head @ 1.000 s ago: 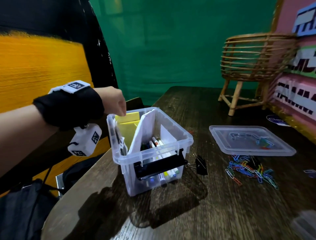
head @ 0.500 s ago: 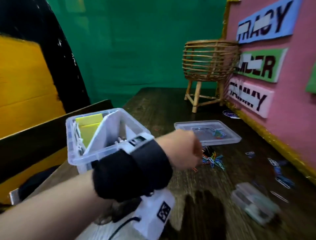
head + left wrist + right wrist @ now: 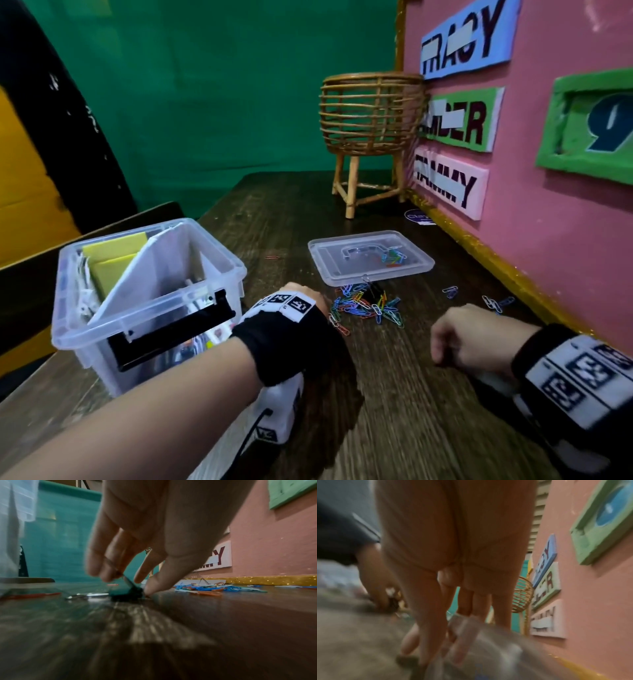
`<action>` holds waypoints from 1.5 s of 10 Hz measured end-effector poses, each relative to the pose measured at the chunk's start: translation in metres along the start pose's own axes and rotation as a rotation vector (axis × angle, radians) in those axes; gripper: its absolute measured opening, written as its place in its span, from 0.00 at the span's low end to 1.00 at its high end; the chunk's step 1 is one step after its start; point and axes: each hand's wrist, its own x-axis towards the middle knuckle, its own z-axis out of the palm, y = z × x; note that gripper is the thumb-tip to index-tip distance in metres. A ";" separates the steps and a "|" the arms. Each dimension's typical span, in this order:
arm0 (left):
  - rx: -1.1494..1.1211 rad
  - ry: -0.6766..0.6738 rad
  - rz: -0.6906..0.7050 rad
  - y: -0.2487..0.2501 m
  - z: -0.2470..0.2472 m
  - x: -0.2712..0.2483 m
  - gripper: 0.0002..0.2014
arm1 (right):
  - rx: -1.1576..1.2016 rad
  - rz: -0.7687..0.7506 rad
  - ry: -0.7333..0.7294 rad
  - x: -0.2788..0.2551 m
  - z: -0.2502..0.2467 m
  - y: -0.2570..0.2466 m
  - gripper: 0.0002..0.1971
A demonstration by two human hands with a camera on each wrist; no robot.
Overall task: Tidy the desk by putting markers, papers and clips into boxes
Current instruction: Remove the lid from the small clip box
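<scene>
- Pinching a black binder clip [image 3: 127, 593] right now: the left hand [image 3: 154, 536] is down on the desk [image 3: 394, 394], thumb tip against the clip's black body and fingers [image 3: 96, 566] curled over one of its wire handles, just beside the pile of paper clips [image 3: 366, 306].
- That pile sits just in front of the clear lid [image 3: 371, 262], which has a few more clips lying on top of it. A few strays lie off toward the pink wall side of the lid.
- The right hand [image 3: 469, 341] is nearer me than the lid, fingers [image 3: 462, 646] curled round a small clear plastic box [image 3: 481, 639]. It's blurry, so I can't tell what's inside.
- The big clear storage box [image 3: 147, 298] stands left of the lid, with yellow papers [image 3: 109, 260] in one compartment and what look like markers in the other.
- Handling guess: the binder clip is stiff and springy, so grab the black body rather than the floppy wire loops. Paper clips are light, thin and slippery on wood, so scooping or sliding them to the edge probably beats picking them singly.
</scene>
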 end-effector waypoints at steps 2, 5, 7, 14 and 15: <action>0.073 0.115 0.212 0.028 -0.002 -0.007 0.25 | 0.008 -0.011 0.141 0.021 -0.005 0.014 0.06; -0.474 0.346 0.906 0.031 -0.009 -0.029 0.28 | 0.377 -0.337 0.180 0.031 -0.005 -0.013 0.22; -0.373 0.407 0.882 0.025 -0.010 -0.018 0.27 | 0.432 -0.299 0.283 0.033 -0.008 -0.009 0.12; -0.350 0.239 0.763 0.045 -0.011 -0.007 0.29 | 0.388 -0.061 0.091 0.036 -0.008 -0.002 0.06; -0.521 0.146 0.851 0.046 -0.012 -0.014 0.28 | 0.767 -0.007 -0.065 0.031 -0.013 0.013 0.22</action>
